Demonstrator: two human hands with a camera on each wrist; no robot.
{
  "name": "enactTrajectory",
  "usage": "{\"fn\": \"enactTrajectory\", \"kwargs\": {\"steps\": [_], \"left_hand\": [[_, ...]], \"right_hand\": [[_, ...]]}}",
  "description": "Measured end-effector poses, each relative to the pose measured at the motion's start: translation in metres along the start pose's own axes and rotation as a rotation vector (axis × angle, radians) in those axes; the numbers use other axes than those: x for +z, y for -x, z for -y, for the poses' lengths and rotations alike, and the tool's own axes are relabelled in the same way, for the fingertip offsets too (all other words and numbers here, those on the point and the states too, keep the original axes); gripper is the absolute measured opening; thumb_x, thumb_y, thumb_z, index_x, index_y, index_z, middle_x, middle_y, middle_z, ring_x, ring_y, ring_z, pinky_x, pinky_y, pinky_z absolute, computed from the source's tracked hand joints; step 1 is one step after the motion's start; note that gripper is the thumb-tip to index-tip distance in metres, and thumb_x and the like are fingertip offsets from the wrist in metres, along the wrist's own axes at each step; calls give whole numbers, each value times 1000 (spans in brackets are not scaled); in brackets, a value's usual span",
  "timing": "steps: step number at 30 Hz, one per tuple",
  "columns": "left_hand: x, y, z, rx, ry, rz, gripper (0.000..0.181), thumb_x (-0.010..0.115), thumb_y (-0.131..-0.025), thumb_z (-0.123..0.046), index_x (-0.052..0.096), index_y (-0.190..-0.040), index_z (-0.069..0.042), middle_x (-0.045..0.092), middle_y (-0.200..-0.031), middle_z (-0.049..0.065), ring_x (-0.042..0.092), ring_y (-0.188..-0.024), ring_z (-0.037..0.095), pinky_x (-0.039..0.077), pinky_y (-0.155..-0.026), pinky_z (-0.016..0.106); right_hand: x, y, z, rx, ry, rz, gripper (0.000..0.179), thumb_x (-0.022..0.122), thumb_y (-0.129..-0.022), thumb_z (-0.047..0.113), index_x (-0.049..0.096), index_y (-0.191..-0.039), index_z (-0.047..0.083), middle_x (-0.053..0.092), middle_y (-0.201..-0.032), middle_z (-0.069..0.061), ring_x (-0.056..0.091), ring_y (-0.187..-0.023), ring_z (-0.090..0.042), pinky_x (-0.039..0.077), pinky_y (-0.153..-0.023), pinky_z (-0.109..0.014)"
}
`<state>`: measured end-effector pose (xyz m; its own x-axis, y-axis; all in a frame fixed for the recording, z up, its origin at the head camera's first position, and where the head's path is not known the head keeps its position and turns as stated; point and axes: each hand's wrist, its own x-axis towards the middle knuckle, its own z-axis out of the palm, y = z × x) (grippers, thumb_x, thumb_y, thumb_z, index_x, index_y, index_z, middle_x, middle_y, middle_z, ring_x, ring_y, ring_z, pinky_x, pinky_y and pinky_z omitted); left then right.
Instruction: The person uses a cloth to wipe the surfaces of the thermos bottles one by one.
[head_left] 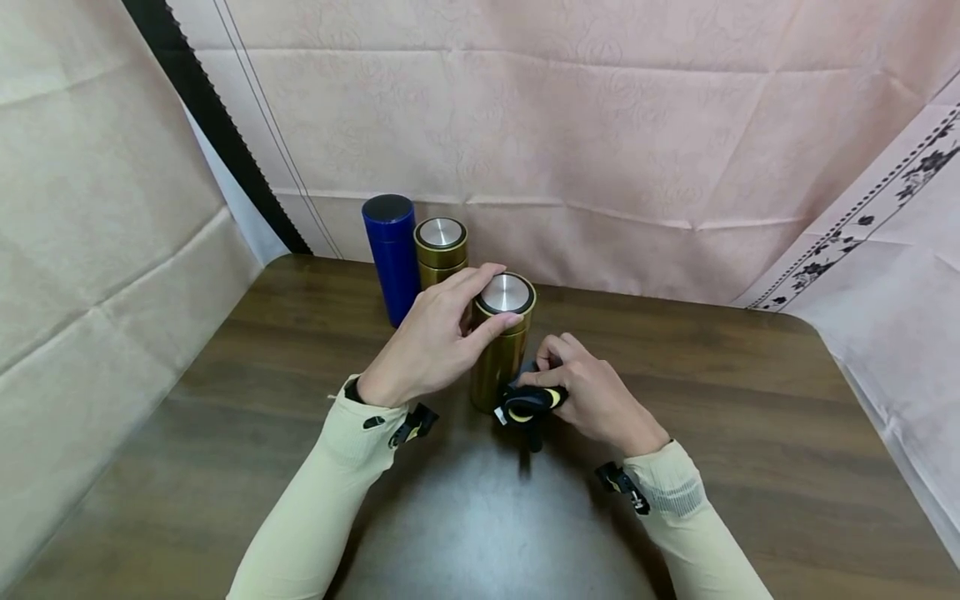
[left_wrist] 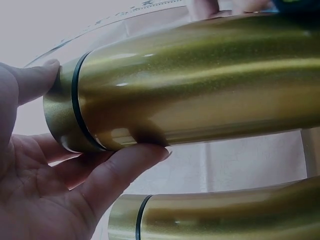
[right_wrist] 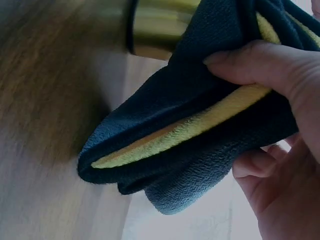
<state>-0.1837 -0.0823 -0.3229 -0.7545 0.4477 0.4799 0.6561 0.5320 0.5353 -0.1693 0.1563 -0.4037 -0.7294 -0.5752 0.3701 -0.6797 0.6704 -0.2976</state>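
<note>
Upright on the table, a gold thermos bottle [head_left: 497, 367] with a silver-topped lid stands in front of me. My left hand [head_left: 427, 342] grips it around the lid, thumb on the near side and fingers on the far side. The left wrist view shows the fingers at the lid of the gold bottle [left_wrist: 200, 90], close to a dark ring. My right hand [head_left: 600, 396] pinches a folded cloth [right_wrist: 195, 135], dark blue-black outside with yellow inside. The cloth overlaps the bottle's lower right side in the head view.
Behind the held bottle stand a second gold thermos bottle [head_left: 440, 250] and a taller blue one [head_left: 392, 258] with a dark top. They are close together near the far edge of the brown wooden table [head_left: 720, 400]. Pale patterned cloth [head_left: 585, 150] hangs behind the table.
</note>
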Motion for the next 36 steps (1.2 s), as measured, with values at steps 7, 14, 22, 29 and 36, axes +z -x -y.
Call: {"fn": "enactTrajectory", "kwargs": {"steps": [7,14,22,29,36], "left_hand": [[0,0,0,-15,13,7,48,62,-102,-42,56,-140,-14,64,-119,-3,60,-94,10,54,-84,29],[0,0,-1,-27,11,17,50,62,-102,-43,55,-142,-14,64,-121,-2,60,-90,12,54,-80,28],[0,2,0,-47,19,21,51,62,-101,-44,55,-143,-14,64,-120,-1,60,-89,14,53,-76,29],[0,3,1,-42,8,14,49,62,-101,-45,57,-140,-16,63,-111,-4,58,-80,15,49,-68,27],[0,1,2,-31,-1,6,50,62,-101,-44,57,-140,-14,63,-113,-3,57,-78,15,49,-66,26]], "right_hand": [[13,0,0,-34,53,42,46,83,-75,-4,81,-99,35,50,-95,6,43,-93,-12,47,-71,-28],[26,3,-3,-5,-19,94,36,85,-78,0,83,-101,27,49,-92,2,39,-92,-17,37,-79,-30],[24,5,-3,-1,4,185,40,85,-80,2,81,-108,30,51,-93,3,39,-91,-16,36,-78,-29],[10,3,-3,-80,34,214,45,82,-81,-2,80,-108,33,43,-86,7,38,-86,-13,33,-76,-28],[-12,1,1,-113,-1,119,43,83,-79,-2,80,-104,33,43,-85,7,39,-89,-13,32,-80,-30]]}}
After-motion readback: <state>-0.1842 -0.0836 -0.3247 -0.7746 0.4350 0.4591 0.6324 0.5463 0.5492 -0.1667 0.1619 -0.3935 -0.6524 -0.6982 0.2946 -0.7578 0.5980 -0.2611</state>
